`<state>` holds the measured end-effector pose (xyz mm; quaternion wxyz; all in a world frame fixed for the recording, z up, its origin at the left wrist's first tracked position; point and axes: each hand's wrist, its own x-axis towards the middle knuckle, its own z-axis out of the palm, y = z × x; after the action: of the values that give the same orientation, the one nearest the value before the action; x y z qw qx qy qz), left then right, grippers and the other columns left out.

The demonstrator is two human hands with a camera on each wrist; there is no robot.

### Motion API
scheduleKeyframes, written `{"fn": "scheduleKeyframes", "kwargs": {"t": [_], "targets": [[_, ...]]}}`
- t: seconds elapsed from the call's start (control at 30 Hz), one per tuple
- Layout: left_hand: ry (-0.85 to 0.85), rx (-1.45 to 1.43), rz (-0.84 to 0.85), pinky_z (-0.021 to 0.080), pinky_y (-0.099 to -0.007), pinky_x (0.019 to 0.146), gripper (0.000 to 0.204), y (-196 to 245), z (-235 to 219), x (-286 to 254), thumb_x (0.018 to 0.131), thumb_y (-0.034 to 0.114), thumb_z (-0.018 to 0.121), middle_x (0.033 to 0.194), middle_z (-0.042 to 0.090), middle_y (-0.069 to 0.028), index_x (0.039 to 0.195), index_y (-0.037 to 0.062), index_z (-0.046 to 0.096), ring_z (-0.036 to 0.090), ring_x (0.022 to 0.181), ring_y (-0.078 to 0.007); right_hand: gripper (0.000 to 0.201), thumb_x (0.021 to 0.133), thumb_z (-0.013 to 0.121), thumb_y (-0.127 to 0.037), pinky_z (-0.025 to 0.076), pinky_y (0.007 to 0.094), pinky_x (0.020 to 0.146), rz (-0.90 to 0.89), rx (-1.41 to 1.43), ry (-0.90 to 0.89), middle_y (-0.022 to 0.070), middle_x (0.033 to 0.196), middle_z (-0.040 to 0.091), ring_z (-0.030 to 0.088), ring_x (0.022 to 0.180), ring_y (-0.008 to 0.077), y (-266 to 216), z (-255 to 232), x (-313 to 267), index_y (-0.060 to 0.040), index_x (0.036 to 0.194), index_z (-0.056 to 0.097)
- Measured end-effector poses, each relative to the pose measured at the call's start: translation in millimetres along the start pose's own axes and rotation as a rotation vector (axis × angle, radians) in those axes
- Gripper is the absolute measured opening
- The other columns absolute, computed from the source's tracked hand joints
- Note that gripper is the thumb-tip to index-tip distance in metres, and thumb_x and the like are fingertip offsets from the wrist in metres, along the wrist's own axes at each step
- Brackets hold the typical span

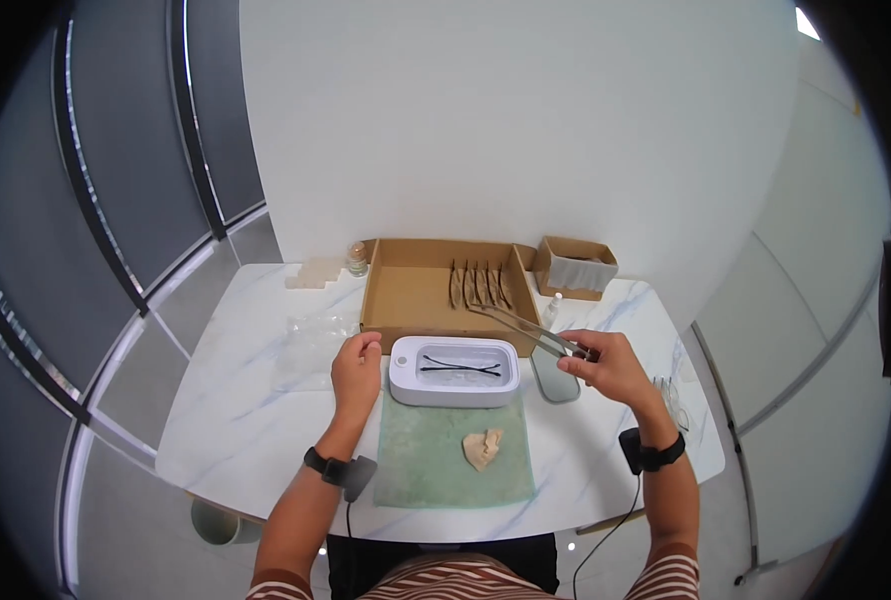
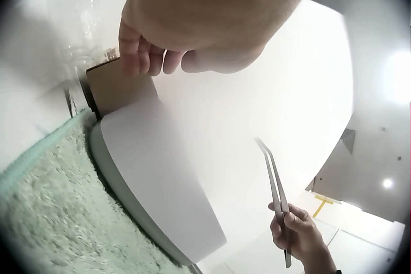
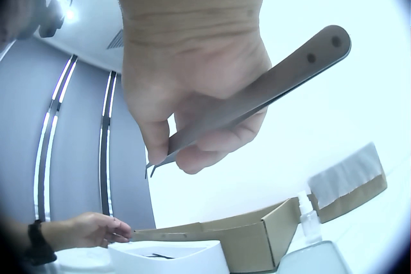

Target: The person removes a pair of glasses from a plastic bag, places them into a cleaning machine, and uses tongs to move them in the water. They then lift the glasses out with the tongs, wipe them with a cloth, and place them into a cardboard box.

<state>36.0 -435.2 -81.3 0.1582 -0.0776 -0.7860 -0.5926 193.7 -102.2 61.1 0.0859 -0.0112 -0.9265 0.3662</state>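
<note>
Metal tweezers (image 3: 250,97) in right hand (image 1: 611,365), fluffy cloth (image 1: 426,455)

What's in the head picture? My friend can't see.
A right hand holds tweezers over a table; the left hand is beside a white tub holding two dark sticks. A box stands behind it, a green cloth in front.

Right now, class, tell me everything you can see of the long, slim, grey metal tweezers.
The long, slim, grey metal tweezers have two arms joined at a rounded end marked with two dark dots; their bent tips stand slightly apart. The person's right hand grips them nearer the joined end, and they slant toward the open brown cardboard box.
</note>
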Motion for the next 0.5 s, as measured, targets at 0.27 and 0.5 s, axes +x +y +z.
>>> {"fn": "scheduleKeyframes", "kwargs": {"t": [0.27, 0.5], "targets": [[-0.132, 0.149, 0.182, 0.052, -0.0365, 0.092, 0.033, 36, -30, -17, 0.090, 0.005, 0.059, 0.112, 0.072, -0.0105, 0.123, 0.0033, 0.064, 0.066, 0.106, -0.0276, 0.041, 0.083, 0.082, -0.019, 0.046, 0.0289, 0.059, -0.161, 0.025, 0.105, 0.0020, 0.071, 0.063, 0.052, 0.063, 0.0097, 7, 18, 27, -0.0019, 0.119, 0.071], [-0.324, 0.438, 0.376, 0.042, -0.0432, 0.108, 0.057, 50, -35, -32, 0.083, 0.004, 0.062, 0.127, 0.067, -0.0096, 0.139, 0.0036, 0.053, 0.054, 0.125, -0.0310, 0.045, 0.080, 0.084, -0.030, 0.051, 0.0362, 0.065, -0.164, 0.010, 0.072, 0.0167, 0.080, 0.071, 0.065, 0.067, 0.0273, -7, -1, 23, -0.0067, 0.117, 0.074]]}}
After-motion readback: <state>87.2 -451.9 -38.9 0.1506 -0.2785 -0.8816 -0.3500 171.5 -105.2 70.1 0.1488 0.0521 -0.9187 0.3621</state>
